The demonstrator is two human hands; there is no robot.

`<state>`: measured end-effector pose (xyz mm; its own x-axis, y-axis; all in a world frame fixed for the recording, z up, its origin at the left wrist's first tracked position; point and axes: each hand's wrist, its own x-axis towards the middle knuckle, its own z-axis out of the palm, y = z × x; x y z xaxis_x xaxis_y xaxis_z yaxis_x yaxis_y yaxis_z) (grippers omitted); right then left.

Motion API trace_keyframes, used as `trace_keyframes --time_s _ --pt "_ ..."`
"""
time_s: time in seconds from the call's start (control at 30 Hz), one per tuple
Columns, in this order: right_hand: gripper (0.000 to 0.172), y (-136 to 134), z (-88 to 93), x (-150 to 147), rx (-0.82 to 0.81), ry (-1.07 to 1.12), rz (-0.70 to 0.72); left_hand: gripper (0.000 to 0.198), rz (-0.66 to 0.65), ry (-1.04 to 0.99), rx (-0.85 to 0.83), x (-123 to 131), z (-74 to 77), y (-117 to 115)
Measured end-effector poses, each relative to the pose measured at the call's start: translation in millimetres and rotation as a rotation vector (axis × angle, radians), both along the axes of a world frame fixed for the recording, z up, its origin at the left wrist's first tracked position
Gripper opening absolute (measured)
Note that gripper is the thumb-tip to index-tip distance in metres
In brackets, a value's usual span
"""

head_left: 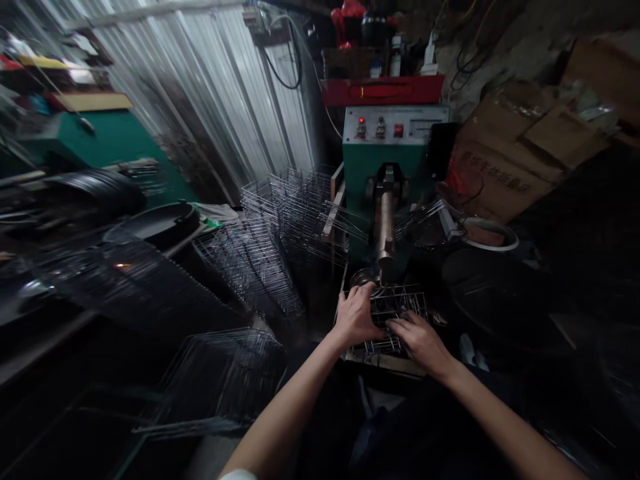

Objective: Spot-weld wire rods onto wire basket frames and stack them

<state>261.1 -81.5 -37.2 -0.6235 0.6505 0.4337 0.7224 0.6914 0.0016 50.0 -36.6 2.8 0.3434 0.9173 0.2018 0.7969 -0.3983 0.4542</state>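
Observation:
A metal wire rack (395, 305) lies below the rod-shaped head of a green spot-welding machine (363, 167). My left hand (356, 315) is at the rack's left side, its fingers pointing forward near the machine's lower tip and its thumb stretched across the wires. On the near right part of the rack, my right hand (419, 339) has its fingers bent together on the wires. The fingertips of both hands are partly hidden in the dark. A wooden strip (385, 363) runs under the rack's near edge.
Stacked wire grids (250, 260) stand left of the machine, with another wire stack (225, 367) nearer me. A cardboard box (505, 160) and a round basin (493, 237) are at the right. Farther left is a second green machine (110, 140), blurred.

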Motion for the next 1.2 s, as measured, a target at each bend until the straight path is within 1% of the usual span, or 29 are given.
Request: trace_keyframes --time_s 0.2,0.3,0.47,0.57,0.63,0.77,0.83,0.93,1.07,1.2 --pt "0.042 -2.0 7.3 -0.1 -0.024 0.054 0.011 0.117 0.02 -0.044 0.001 -3.5 3.1 -2.7" --pt "0.042 5.7 11.8 -1.3 -0.025 0.049 0.004 0.116 0.03 -0.051 -0.015 -3.1 5.7 4.6" --pt "0.045 20.5 17.8 -3.6 -0.081 0.047 -0.021 0.117 0.033 -0.041 -0.002 -1.8 9.8 20.4" --pt "0.046 22.1 21.3 -5.4 -0.099 0.05 -0.026 0.113 0.028 -0.042 0.001 -1.4 10.8 22.9" --pt "0.043 20.5 22.9 -7.2 -0.085 0.051 -0.039 0.11 0.024 -0.046 0.009 -1.0 10.8 22.3" --pt "0.031 19.6 23.1 -12.6 -0.029 0.043 -0.133 0.11 0.019 -0.025 0.003 -0.4 12.9 26.5" --pt "0.025 24.5 22.4 -15.9 -0.009 0.021 -0.213 0.11 0.023 0.0 -0.007 -0.5 15.9 34.2" --pt "0.02 37.1 22.4 -20.5 0.055 0.004 -0.317 0.109 0.039 0.027 -0.026 -1.1 21.1 48.3" --pt "0.011 47.5 25.3 -22.3 0.097 0.048 -0.359 0.111 0.06 0.053 -0.041 -2.9 22.7 58.5" --pt "0.013 52.2 28.8 -16.3 0.097 0.065 -0.393 0.117 0.06 0.037 -0.032 -5.6 20.4 66.2"
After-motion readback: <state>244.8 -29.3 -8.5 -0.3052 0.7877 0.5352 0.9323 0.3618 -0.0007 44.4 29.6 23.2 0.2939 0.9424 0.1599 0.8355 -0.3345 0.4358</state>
